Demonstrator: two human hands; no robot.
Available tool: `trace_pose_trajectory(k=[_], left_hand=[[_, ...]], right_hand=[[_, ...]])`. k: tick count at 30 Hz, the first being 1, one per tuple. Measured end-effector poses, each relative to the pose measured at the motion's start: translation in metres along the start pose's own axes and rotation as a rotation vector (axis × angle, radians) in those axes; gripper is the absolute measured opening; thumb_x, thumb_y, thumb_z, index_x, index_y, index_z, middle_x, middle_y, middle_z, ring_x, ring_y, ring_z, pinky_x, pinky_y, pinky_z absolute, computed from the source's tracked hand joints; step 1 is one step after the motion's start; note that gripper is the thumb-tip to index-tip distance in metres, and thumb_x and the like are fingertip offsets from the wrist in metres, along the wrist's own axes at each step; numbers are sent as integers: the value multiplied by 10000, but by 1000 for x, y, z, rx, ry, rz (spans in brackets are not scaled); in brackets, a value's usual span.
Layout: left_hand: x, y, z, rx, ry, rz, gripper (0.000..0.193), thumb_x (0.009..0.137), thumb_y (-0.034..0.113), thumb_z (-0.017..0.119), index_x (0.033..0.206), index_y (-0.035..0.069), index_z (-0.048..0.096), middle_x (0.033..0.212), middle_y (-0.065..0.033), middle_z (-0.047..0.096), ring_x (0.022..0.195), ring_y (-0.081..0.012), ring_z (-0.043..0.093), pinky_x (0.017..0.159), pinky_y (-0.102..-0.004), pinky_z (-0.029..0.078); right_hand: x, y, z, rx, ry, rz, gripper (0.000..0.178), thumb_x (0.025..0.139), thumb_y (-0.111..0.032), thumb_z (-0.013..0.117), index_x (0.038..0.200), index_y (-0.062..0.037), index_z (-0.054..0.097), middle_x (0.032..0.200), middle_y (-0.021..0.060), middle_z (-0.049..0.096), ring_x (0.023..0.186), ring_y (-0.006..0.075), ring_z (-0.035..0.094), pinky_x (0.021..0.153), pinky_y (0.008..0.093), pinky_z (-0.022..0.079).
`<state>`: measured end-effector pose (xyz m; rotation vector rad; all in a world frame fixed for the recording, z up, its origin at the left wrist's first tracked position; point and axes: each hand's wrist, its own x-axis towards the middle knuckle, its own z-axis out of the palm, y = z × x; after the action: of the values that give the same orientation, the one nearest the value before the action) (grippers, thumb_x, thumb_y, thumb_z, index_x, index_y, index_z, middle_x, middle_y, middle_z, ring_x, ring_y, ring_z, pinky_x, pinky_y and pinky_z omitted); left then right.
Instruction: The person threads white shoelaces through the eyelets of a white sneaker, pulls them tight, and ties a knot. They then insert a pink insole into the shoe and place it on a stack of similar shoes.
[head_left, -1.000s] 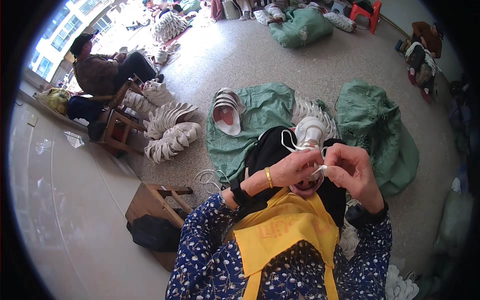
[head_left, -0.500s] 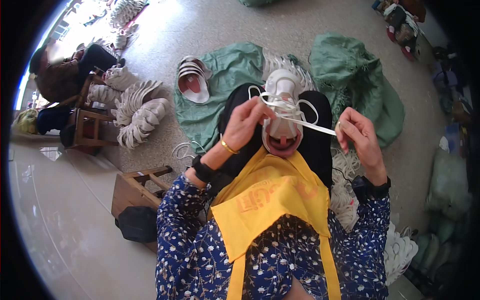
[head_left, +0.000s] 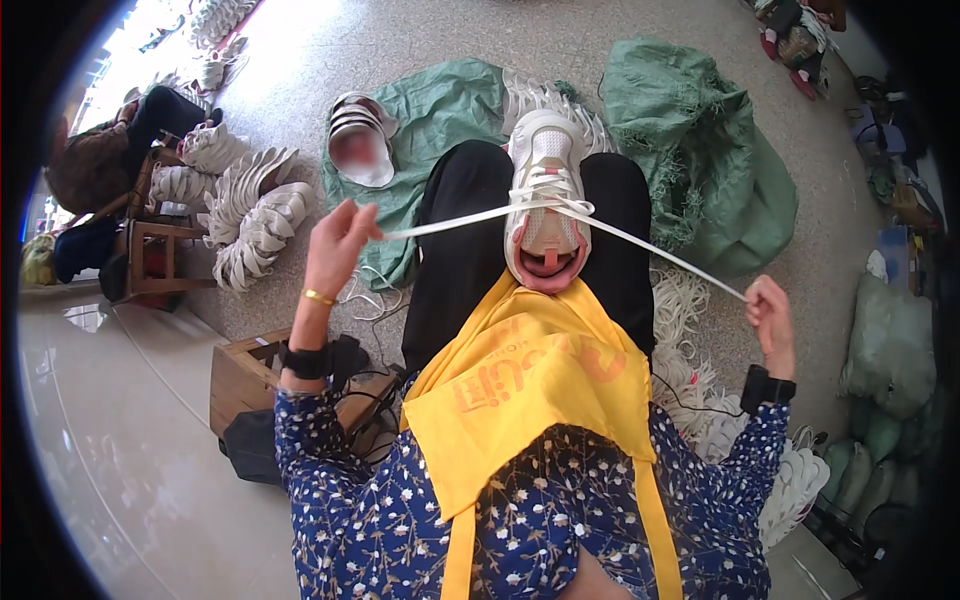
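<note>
A white sneaker (head_left: 549, 150) with a pink lining rests between my knees, its toe pointing away from me. White shoelace (head_left: 650, 245) runs through its eyelets, and both ends stretch out taut to the sides. My left hand (head_left: 342, 240) is closed on one lace end, out to the left of the shoe. The other end is pinched in my right hand (head_left: 770, 312), lower and to the right. The laces cross over the shoe's tongue. A yellow apron (head_left: 530, 390) covers my lap below the heel.
Green woven sacks (head_left: 715, 150) lie on the floor ahead, one under a stack of white shoe pieces (head_left: 362, 140). More shoe uppers (head_left: 255, 215) are piled at left near a seated person (head_left: 100, 165). Bundled white laces (head_left: 680, 320) lie right of my leg; a wooden stool (head_left: 243, 375) stands left.
Both hands have moved apart, left hand leftward, right hand to the right and down. The loose loops over the shoe have drawn flat, and the lace ends are now taut.
</note>
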<state>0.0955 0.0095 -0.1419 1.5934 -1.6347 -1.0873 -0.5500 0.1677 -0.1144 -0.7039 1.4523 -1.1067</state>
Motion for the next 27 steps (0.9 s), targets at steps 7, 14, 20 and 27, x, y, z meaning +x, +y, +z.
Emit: trace_pose_trajectory(k=[7, 14, 20, 27], left_hand=[[11, 84, 76, 338, 184, 621, 288, 810, 86, 775, 997, 30, 562, 952, -90, 603, 868, -252, 588, 718, -378, 494], [32, 90, 132, 277, 43, 712, 168, 825, 38, 676, 916, 22, 536, 868, -126, 555, 864, -335, 548, 732, -414, 465], [41, 85, 139, -93, -213, 519, 82, 866, 15, 633, 898, 10, 558, 935, -80, 544, 857, -240, 544, 743, -357, 464], [52, 87, 134, -140, -404, 385, 109, 837, 19, 651, 877, 11, 550, 951, -41, 470, 865, -109, 495, 780, -247, 440]], right_hand=[[26, -9, 138, -438, -89, -167, 146, 988, -145, 643, 1065, -27, 682, 796, 4, 653, 574, 34, 551, 495, 194, 448], [38, -14, 220, -424, -228, -212, 149, 955, -91, 678, 1075, -3, 691, 817, 8, 686, 566, 43, 599, 488, 212, 492], [37, -21, 244, -558, -234, -194, 147, 945, -116, 690, 1010, 17, 695, 792, 31, 699, 538, 49, 607, 470, 219, 490], [54, -13, 241, -694, -233, -328, 138, 946, -127, 688, 883, -4, 677, 682, -41, 603, 548, 3, 513, 484, 205, 396]])
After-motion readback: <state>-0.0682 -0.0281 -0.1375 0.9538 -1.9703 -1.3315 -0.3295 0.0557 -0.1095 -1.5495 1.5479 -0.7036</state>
